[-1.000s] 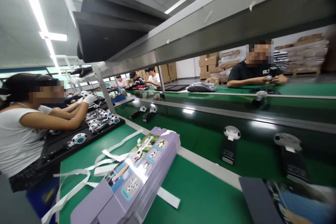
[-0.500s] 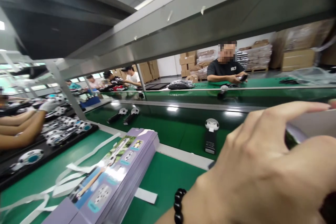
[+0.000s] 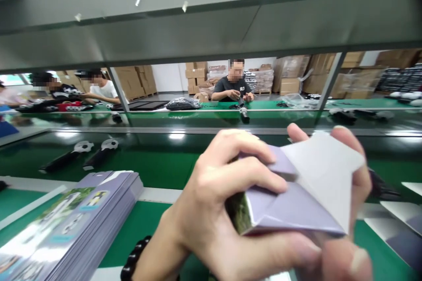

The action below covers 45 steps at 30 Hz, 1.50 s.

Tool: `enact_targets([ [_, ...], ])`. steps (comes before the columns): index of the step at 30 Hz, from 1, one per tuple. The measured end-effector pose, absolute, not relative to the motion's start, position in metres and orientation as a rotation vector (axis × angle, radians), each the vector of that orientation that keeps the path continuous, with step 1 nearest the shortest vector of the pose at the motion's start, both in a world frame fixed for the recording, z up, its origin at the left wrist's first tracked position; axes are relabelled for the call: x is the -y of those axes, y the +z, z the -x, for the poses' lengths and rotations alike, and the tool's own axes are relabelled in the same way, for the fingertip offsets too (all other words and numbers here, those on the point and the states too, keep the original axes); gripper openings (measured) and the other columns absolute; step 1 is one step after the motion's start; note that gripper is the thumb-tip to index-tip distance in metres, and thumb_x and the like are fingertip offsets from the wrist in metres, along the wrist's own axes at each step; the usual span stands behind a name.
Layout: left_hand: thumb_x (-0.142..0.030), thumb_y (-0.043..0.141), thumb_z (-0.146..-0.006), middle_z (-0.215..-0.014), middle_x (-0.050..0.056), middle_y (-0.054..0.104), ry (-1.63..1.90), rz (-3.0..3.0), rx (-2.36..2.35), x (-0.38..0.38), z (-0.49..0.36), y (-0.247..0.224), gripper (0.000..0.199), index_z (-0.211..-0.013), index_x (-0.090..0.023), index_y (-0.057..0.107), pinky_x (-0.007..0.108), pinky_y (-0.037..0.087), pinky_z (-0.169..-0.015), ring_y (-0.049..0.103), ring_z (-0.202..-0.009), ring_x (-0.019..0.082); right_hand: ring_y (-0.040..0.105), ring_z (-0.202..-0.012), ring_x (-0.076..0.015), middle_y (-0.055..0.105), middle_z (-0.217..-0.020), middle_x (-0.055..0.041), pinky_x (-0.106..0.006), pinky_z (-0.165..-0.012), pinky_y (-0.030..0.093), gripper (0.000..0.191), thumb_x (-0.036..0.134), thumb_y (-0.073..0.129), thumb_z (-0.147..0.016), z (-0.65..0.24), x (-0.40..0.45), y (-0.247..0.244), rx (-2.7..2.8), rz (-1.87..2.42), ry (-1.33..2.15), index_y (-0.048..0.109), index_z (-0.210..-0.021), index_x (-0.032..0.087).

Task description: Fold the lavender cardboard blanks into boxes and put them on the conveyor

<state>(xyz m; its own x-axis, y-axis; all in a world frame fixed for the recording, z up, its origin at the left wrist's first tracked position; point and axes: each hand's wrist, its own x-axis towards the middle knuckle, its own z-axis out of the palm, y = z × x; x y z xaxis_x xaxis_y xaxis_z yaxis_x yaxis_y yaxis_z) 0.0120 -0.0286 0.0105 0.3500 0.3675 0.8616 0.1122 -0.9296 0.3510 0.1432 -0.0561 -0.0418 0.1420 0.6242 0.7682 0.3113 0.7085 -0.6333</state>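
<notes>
Both hands are raised in front of me, gripping a folded lilac cardboard carton (image 3: 293,202) with a white inner flap standing up. My left hand (image 3: 224,184), a black bead bracelet (image 3: 135,258) on its wrist, wraps the carton's near side. My right hand (image 3: 359,180) holds the far end, with fingertips showing behind the white flap and a thumb below. A printed photo shows on the carton's left end. To the lower left, a stack of flat printed lilac cartons (image 3: 75,224) lies on the green bench, apart from both hands.
A grey metal shelf beam (image 3: 211,22) runs overhead. Beyond lies a green conveyor belt (image 3: 141,160) carrying black-handled items with football-patterned heads (image 3: 66,156). A co-worker (image 3: 232,88) sits across it, with other workers at left and stacked cardboard boxes (image 3: 194,77) behind.
My view has swung right. Both hands now show near the centre, and the lilac carton is fully in view with its white flap up. The seated worker at left has left the frame.
</notes>
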Motion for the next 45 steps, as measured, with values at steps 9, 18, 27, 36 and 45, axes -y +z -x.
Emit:
enact_targets([
  [9,-0.042,0.088,-0.07,-0.138,-0.003,0.045,1.306,-2.207,-0.654,0.03,0.008,0.008,0.068,-0.123,-0.034,0.045,0.025,0.055,-0.098,0.053,-0.122,0.02,0.041,-0.136,-0.0325,0.045,-0.135,-0.0098,-0.048,-0.107,0.047,0.053,0.071,0.043,-0.093,-0.138,0.044,-0.051,1.47,0.589,0.237,0.061,-0.115,0.026],
  [18,-0.06,0.077,-0.078,-0.138,-0.001,0.045,1.422,-2.168,-0.568,0.025,0.002,0.008,0.056,-0.121,-0.035,0.051,0.043,0.04,-0.12,0.048,-0.13,0.026,0.044,-0.134,-0.0247,0.037,-0.143,-0.0055,-0.032,-0.1,0.055,0.058,0.065,0.064,-0.086,-0.16,0.051,-0.035,1.736,0.631,0.408,0.049,-0.13,0.031],
  [27,-0.032,0.062,-0.095,-0.132,-0.003,0.052,1.424,-2.455,-0.712,0.016,0.007,0.011,0.021,-0.115,-0.031,0.056,0.031,0.037,-0.115,0.044,-0.131,0.019,0.028,-0.143,-0.0335,0.023,-0.15,-0.0171,-0.047,-0.104,0.049,0.088,0.041,0.062,-0.087,-0.219,-0.001,-0.065,1.537,1.439,-0.218,0.007,-0.153,0.023],
  [36,-0.025,0.058,-0.096,-0.128,-0.006,0.055,1.329,-2.621,-0.707,0.012,0.003,0.009,0.015,-0.11,-0.029,0.058,0.019,0.039,-0.108,0.051,-0.123,0.011,0.064,-0.099,-0.0389,0.065,-0.103,-0.0165,-0.051,-0.082,0.05,0.036,0.043,0.049,-0.096,-0.213,-0.003,-0.08,1.865,2.154,0.436,0.062,-0.11,0.013],
  [45,-0.026,0.059,-0.094,-0.121,-0.006,0.06,1.234,-2.759,-0.732,0.013,-0.002,0.01,0.009,-0.103,-0.028,0.06,0.013,0.042,-0.101,0.058,-0.114,0.008,0.062,-0.098,-0.0237,0.065,-0.1,-0.008,-0.044,-0.093,0.049,0.036,0.034,0.079,-0.079,-0.188,-0.003,-0.093,2.078,2.182,0.804,0.063,-0.101,0.012],
])
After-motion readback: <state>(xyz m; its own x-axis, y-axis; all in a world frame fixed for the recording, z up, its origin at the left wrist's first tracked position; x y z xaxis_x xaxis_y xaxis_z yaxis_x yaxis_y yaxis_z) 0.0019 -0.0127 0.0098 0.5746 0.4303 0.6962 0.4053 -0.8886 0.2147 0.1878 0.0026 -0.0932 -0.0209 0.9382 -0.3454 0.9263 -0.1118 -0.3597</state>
